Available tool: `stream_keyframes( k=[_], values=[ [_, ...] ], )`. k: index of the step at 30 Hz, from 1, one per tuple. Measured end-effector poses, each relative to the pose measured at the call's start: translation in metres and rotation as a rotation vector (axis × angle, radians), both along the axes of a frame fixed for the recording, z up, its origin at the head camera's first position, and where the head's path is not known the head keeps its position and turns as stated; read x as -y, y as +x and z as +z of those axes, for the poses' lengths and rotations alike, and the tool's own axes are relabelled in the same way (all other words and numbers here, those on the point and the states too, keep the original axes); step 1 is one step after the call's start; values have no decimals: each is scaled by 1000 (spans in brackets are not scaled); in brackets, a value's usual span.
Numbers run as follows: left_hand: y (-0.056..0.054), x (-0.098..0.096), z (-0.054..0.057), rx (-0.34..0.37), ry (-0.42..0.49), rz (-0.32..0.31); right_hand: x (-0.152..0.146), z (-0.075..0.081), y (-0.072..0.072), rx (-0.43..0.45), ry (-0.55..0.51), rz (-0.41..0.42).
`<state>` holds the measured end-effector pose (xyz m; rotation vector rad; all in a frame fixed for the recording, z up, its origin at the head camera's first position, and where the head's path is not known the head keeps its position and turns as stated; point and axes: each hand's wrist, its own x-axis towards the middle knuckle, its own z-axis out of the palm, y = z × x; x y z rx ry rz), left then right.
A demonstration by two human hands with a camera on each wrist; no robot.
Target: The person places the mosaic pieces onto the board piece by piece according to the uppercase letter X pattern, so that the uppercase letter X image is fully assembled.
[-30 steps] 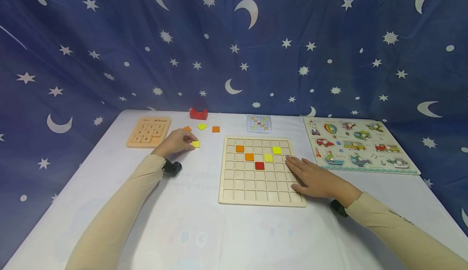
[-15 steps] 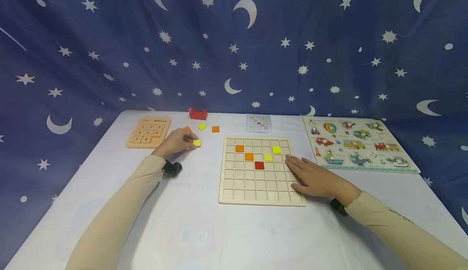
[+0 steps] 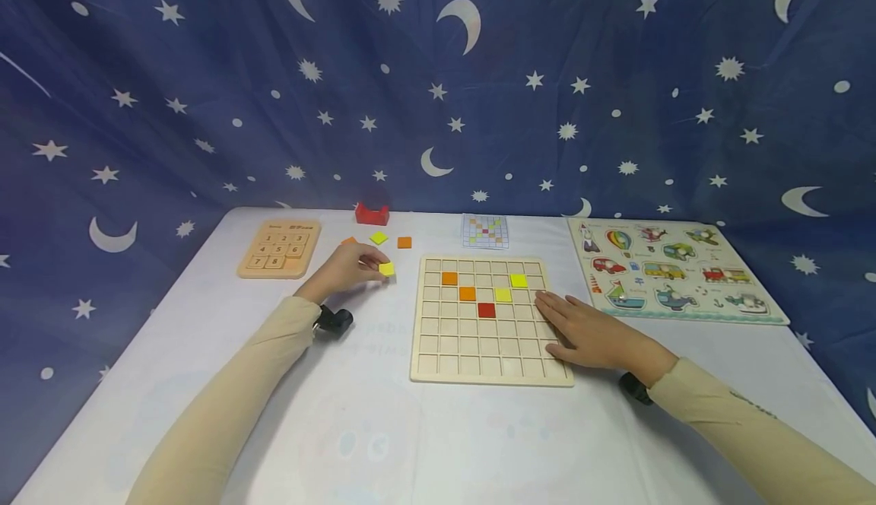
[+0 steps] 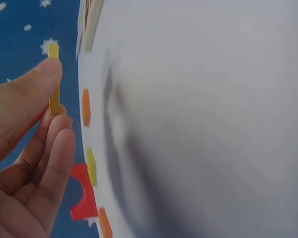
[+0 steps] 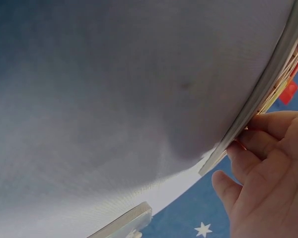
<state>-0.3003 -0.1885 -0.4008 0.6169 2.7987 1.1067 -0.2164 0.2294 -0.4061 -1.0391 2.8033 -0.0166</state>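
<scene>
Between thumb and fingertips my left hand (image 3: 347, 267) pinches a yellow square tile (image 3: 386, 269), held up off the white cloth left of the wooden grid board (image 3: 448, 345). In the left wrist view the same tile (image 4: 53, 101) shows edge-on. My right hand (image 3: 591, 335) rests with straight fingers on the board's right edge; the right wrist view shows the fingers (image 5: 260, 144) against that edge. On the board lie two orange tiles (image 3: 449, 278), two yellow tiles (image 3: 518, 281) and a red tile (image 3: 487, 310).
Behind my left hand lie a yellow-green tile (image 3: 379, 238), orange tiles (image 3: 404, 242) and a red U-shaped piece (image 3: 372, 214). A wooden number puzzle (image 3: 279, 249) is at the left. A printed pattern card (image 3: 485, 231) lies behind the board, a picture puzzle (image 3: 674, 273) to the right.
My left hand has lifted the yellow tile and moved it a little to the right, toward the board. The right hand has stayed at the board's edge.
</scene>
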Motion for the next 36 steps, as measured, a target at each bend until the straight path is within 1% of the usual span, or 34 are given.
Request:
stream_keyframes(
  k=[9,14,17,19,22,29,36],
  values=[
    [11,-22,7,-38,7,-51,-1,-1,0,-3,6,1],
    [17,-32,10,-19,18,-59,0,0,1,3,7,-3],
    [21,-38,11,-3,12,-59,0,0,1,5,8,-3],
    [24,-42,11,-3,6,-70,0,0,1,4,8,-2],
    [27,-48,11,-8,5,-93,0,0,1,-2,10,0],
    [33,-62,8,48,24,-126,1,0,2,0,4,-3],
    [37,-74,3,67,10,-167,2,1,1,0,13,-2]
  ],
)
